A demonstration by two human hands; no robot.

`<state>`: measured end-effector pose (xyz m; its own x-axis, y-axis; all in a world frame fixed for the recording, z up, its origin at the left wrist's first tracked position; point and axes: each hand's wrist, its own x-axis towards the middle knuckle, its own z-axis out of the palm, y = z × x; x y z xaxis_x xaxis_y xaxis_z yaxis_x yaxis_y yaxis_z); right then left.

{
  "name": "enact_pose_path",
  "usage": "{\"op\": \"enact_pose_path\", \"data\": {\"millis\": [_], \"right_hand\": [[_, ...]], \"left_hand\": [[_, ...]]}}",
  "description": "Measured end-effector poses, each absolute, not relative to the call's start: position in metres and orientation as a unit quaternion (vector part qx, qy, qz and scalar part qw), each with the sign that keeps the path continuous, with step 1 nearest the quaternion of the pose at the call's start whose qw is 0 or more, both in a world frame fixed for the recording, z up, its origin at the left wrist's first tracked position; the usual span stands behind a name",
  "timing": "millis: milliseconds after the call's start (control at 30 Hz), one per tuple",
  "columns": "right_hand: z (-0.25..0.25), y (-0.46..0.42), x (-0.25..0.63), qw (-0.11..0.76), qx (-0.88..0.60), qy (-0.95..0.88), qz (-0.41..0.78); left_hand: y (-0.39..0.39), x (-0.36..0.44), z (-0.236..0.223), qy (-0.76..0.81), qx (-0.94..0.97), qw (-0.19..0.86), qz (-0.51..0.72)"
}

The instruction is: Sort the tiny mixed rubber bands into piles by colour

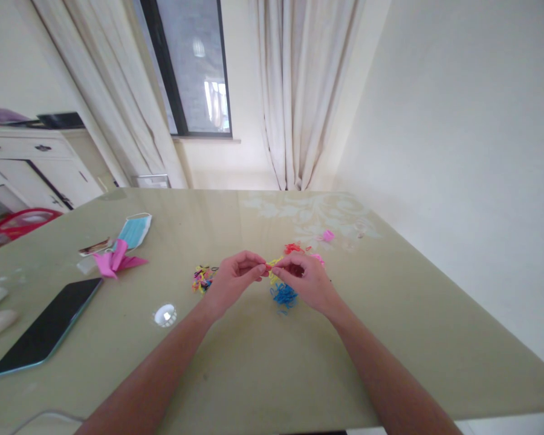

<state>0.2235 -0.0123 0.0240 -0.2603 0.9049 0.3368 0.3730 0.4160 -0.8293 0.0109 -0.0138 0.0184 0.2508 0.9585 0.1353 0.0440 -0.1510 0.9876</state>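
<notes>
- The desk (254,374) is stretching out under your forearms and carrying everything you are handling.
- The white cabinet (22,148) is standing beyond the desk's far left, its drawers and doors facing the room; what it is holding inside, you cannot tell.
- The dark tablet (49,329) is lying flat on your left, its long axis slanting from near left to far right.
- Your left hand (238,275) and right hand (306,281) are hovering over the middle of the desk, thumbs and forefingers closing on opposite ends of the small red piece.
- The blue mask (135,231) is lying at the far left, just beyond the pink folded paper (118,260), which is spreading its points.
- The blue pile (284,295) is sitting loose on the desk just this side of your right hand, the multicoloured pile (203,278) is lying beside your left, and the red pile (293,248) is resting beyond your right.
- The small red piece (268,268) is bridging your fingertips above the desk, its long axis running roughly left to right; its exact shape is too small to tell.
</notes>
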Motion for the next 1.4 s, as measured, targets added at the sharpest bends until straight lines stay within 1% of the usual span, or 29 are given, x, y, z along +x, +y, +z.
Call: {"op": "enact_pose_path", "data": {"millis": [67,100,167,233,267,333,433,600,700,767,900,1000,1133,1200,1300,1400], "right_hand": [[0.029,-0.013,0.228,0.445,-0.423,-0.696,0.373],[0.034,-0.014,0.230,0.457,-0.412,-0.677,0.405],[0.044,-0.018,0.235,0.481,-0.391,-0.640,0.454],[0.054,-0.023,0.240,0.501,-0.379,-0.616,0.475],[0.057,-0.025,0.241,0.509,-0.376,-0.609,0.479],[0.061,-0.027,0.243,0.517,-0.372,-0.603,0.481],[0.061,-0.026,0.246,0.521,-0.372,-0.605,0.473],[0.053,-0.012,0.254,0.548,-0.408,-0.584,0.437],[0.043,0.003,0.261,0.538,-0.474,-0.586,0.377],[0.034,0.013,0.266,0.507,-0.533,-0.611,0.294],[0.016,0.030,0.265,0.401,-0.615,-0.669,0.117],[0.006,0.038,0.260,0.336,-0.634,-0.694,0.065],[0.000,0.045,0.255,0.305,-0.653,-0.692,0.037],[0.002,0.045,0.256,0.308,-0.655,-0.689,0.028],[0.007,0.041,0.256,0.344,-0.633,-0.693,0.030],[0.012,0.029,0.250,0.406,-0.576,-0.704,0.095]], "left_hand": [[-0.012,0.005,0.020,0.440,0.662,0.437,0.421],[-0.011,0.001,0.020,0.474,0.695,0.372,0.392],[-0.010,-0.007,0.021,0.569,0.744,0.187,0.296],[-0.011,-0.015,0.021,0.647,0.745,0.018,0.161],[-0.011,-0.018,0.020,0.670,0.735,-0.031,0.097],[-0.011,-0.022,0.017,0.692,0.719,-0.066,0.002],[-0.008,-0.026,0.012,0.687,0.722,-0.070,-0.039],[0.002,-0.030,0.007,0.688,0.723,-0.065,-0.011],[0.007,-0.032,0.006,0.690,0.722,-0.051,0.012],[0.010,-0.034,0.005,0.686,0.726,-0.038,0.025],[0.013,-0.035,0.002,0.676,0.735,-0.020,0.052],[0.014,-0.034,-0.001,0.670,0.739,-0.030,0.065],[0.013,-0.031,-0.002,0.655,0.744,-0.057,0.117],[0.013,-0.028,-0.001,0.644,0.742,-0.019,0.188],[0.013,-0.023,0.002,0.595,0.726,0.127,0.320],[0.011,-0.016,0.003,0.523,0.706,0.255,0.405]]}}
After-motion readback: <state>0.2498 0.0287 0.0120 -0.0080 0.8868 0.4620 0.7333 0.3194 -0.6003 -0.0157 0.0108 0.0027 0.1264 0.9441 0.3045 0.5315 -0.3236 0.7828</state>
